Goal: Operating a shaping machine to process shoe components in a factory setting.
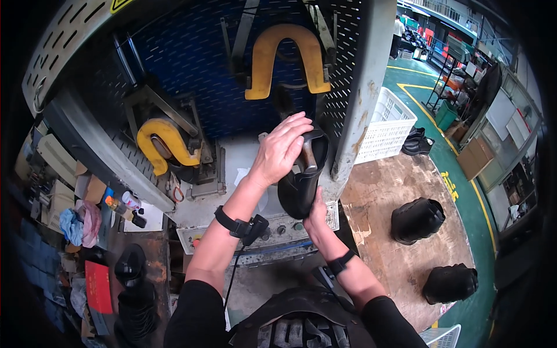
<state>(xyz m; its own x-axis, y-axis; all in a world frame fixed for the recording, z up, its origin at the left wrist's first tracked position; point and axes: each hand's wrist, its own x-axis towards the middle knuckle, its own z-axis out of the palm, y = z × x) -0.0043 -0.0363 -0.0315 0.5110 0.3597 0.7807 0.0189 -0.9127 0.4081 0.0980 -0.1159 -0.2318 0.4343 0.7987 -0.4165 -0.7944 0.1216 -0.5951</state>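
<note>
A black shoe (297, 194) is tilted at the front of the machine, its toe towards me and its opening towards the machine. A worn metal piece (309, 155) shows inside the opening. My left hand (279, 152) holds the shoe's upper end, its fingers stretched over the rim and its thumb by the opening. From below, my right hand (317, 213) grips the toe end along its right side; part of its fingers is hidden behind the shoe. Above the hands stands a yellow U-shaped clamp (289, 36).
At the machine's left side, a second yellow U-shaped clamp (155, 136) surrounds a dark form. Black shoe uppers (418, 220) sit on the wooden table (371, 191) at right, near a white crate (387, 130). More black shoes (134, 264) line the left bench. A metal post (366, 75) flanks the opening.
</note>
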